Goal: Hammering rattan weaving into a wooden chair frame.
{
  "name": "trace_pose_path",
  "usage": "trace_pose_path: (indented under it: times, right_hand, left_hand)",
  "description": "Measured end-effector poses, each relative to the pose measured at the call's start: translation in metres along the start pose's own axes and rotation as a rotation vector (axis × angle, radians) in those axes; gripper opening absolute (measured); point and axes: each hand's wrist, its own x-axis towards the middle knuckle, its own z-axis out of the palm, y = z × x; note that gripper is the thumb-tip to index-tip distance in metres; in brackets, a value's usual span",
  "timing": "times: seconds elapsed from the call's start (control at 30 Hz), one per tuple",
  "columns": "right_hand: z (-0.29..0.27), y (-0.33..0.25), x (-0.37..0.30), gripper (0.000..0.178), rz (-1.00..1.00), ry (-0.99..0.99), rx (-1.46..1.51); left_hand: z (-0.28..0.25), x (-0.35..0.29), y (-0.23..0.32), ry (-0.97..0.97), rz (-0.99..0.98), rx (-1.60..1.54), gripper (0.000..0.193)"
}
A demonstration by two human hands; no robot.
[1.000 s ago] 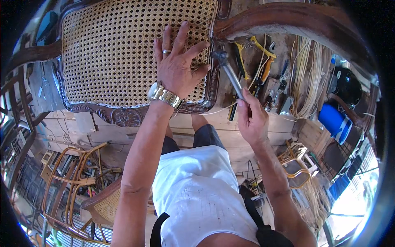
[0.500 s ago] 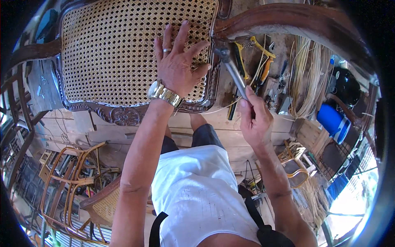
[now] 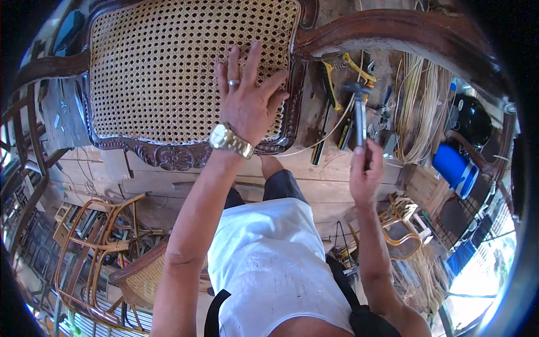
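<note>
A woven cane panel (image 3: 157, 78) with many small holes fills a dark carved wooden chair frame (image 3: 175, 157). My left hand (image 3: 247, 106) lies on the panel near its right edge, fingers spread and palm down, with nothing gripped. To the right of the frame, my right hand (image 3: 366, 171) is closed round the handle of a hammer (image 3: 360, 115). The hammer's head is raised away from the frame, above the yellow-handled tools (image 3: 331, 84) on the wooden surface. A thin cane strand (image 3: 314, 145) trails from the frame's lower right corner.
A curved dark chair arm (image 3: 393, 31) crosses the upper right. Beyond the tools lies a bundle of pale cane strands (image 3: 421, 106). A blue container (image 3: 453, 168) and a black rounded object (image 3: 473, 119) are farther right. Rattan chair frames (image 3: 95, 247) stand at lower left.
My right hand has swung the hammer right, away from the frame's edge, and its handle is now more upright. The frame and my left hand appear slightly shifted right; the hand remains on the panel.
</note>
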Motion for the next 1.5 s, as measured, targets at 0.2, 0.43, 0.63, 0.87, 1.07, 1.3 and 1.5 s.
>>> trace_pose_path:
  times: [0.2, 0.43, 0.63, 0.87, 1.07, 1.3, 1.5]
  right_hand:
    - [-0.041, 0.082, 0.013, 0.025, 0.110, 0.125, -0.038]
    - [-0.053, 0.114, 0.021, 0.023, 0.331, 0.072, 0.214]
    - [-0.055, 0.129, 0.021, 0.021, 0.268, -0.002, 0.187]
    - [-0.068, 0.149, 0.031, 0.024, 0.103, 0.042, -0.240]
    - [-0.049, 0.001, 0.029, 0.030, -0.042, -0.144, -0.237]
    - [0.001, -0.056, 0.055, 0.036, -0.404, -0.285, -0.106]
    - [0.013, -0.042, 0.073, 0.038, -0.532, -0.297, -0.251]
  left_hand:
    - [-0.014, -0.032, 0.019, -0.131, 0.024, 0.153, 0.040]
    - [-0.011, -0.022, 0.024, -0.075, -0.008, 0.137, 0.048]
    - [0.000, -0.017, 0.028, -0.107, 0.020, 0.293, 0.053]
    - [-0.008, -0.024, 0.042, -0.135, -0.040, 0.311, 0.048]
    - [0.008, -0.062, 0.049, -0.061, -0.179, 0.205, 0.039]
    - [0.029, -0.067, 0.061, 0.036, -0.291, 0.185, 0.047]
    - [0.033, -0.060, 0.059, 0.018, -0.301, 0.210, 0.051]
